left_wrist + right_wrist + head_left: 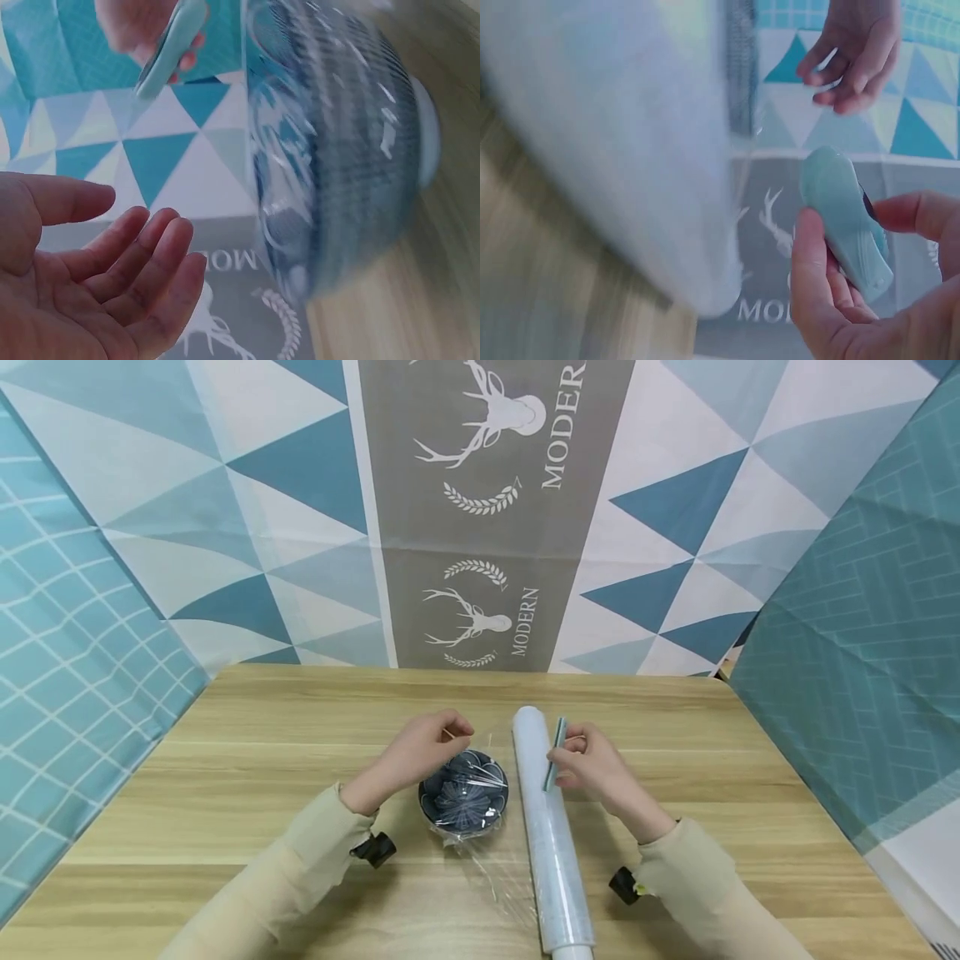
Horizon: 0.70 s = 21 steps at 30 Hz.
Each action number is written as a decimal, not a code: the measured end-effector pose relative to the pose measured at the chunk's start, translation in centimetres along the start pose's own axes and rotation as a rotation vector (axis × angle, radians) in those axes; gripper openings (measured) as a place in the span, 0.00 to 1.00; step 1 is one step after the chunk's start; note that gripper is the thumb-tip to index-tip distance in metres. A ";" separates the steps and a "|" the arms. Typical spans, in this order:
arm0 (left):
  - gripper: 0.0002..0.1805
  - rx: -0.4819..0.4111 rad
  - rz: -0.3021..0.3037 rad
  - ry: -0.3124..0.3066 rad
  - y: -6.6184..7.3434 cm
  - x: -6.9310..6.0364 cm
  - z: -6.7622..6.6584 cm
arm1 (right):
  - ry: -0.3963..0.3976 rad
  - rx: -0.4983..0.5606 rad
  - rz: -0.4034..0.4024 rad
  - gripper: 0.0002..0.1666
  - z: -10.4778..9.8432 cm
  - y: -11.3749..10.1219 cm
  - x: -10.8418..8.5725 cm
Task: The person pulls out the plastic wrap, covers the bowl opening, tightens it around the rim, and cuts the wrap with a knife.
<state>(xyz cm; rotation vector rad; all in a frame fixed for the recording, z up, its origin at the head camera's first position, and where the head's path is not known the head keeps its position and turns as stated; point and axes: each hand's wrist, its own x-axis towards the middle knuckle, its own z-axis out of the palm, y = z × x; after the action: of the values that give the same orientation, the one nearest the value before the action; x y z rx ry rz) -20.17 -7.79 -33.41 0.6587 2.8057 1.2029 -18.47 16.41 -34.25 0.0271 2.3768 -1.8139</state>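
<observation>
Bowl (463, 793): one, dark blue, petal-patterned, upright on the table (285, 793), left of the roll; inner pattern partly masked by glare. Foot visible in the left wrist view, where the upper side runs out of frame.

Film (480, 853): clear, over the bowl's mouth, bunched at the near rim, a loose sheet spreading toward the roll; its edges are hard to trace.

Roll (551, 843): one, whitish, lying lengthwise right of the bowl; near core end cut off by the head view's lower border. Blurred in the right wrist view.

Cutter (555, 753): one, pale blue-green, slim; pinched between thumb and fingers of the right hand (596, 768), which partly cover it. Overlaps the roll in the head view; height above it uncertain.

Left hand (426, 747): above the bowl's far left rim, fingers loosely bent and thumb apart, palm bare. Contact with the film cannot be told.

Sleeves (300, 868): pair, cream, forearms cut off below. A black wrist camera (377, 850) shows beneath the left cuff.

Backdrop (480, 527): triangles and grey deer panel, upper lettering cropped.
</observation>
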 end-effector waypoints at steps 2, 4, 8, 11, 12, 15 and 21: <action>0.09 -0.001 0.020 -0.012 0.7 -0.1 0.4 | -0.002 0.073 -0.008 0.26 0.6 -0.4 0.1; 0.08 -0.012 0.034 -0.030 1.4 -0.1 0.9 | -0.004 0.124 -0.019 0.26 1.3 -0.9 0.2; 0.08 -0.044 0.039 -0.060 2.7 -0.2 2.0 | -0.007 0.154 -0.059 0.25 2.3 -1.5 0.2; 0.07 -0.056 0.043 -0.047 3.3 -0.1 2.6 | -0.006 0.163 -0.085 0.25 2.8 -1.7 0.0; 0.07 -0.058 0.046 -0.040 3.3 -0.1 2.7 | -0.012 0.165 -0.094 0.25 3.0 -1.7 -0.1; 0.06 -0.059 0.073 -0.016 3.3 -0.1 3.1 | -0.029 0.149 -0.116 0.25 3.2 -1.6 -0.3; 0.07 -0.062 0.097 -0.021 2.9 -0.2 3.3 | -0.027 0.100 -0.170 0.18 3.4 -1.2 -0.7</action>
<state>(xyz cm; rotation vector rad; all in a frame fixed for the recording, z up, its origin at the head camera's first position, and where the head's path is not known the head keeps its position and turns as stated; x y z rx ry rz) -18.31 -3.85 -33.75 0.8062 2.7360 1.2838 -17.56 12.88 -33.87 -0.1920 2.3314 -1.9933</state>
